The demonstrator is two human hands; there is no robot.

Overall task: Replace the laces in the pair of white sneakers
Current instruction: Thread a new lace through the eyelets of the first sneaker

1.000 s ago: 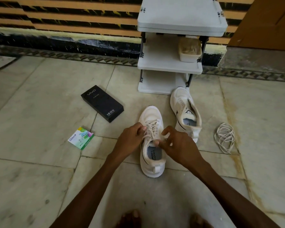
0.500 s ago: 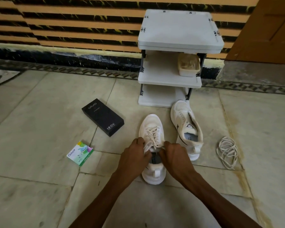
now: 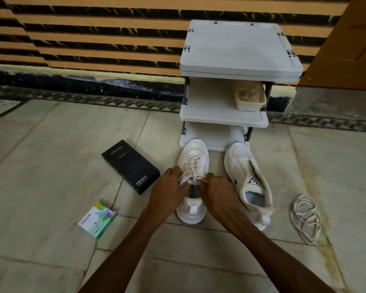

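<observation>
Right, head cam: the laced sneaker (image 3: 193,152) sits just in front of the white rack (image 3: 239,47), both hands on it. L hand (image 3: 167,187) and R hand (image 3: 217,188) each have fingers curled, pinching the lace (image 3: 193,166) at the top eyelets. To do this well, imo: pull both ends evenly, keep them flat, don't let the shoe slide. Its long axis runs straight at the rack, toe at the rack's base, heel towards me. 2nd sneaker (image 3: 239,163), unlaced, lies in front of the rack's R leg, toe also rackward; 1 loose lace (image 3: 304,216) is coiled further R.
</observation>
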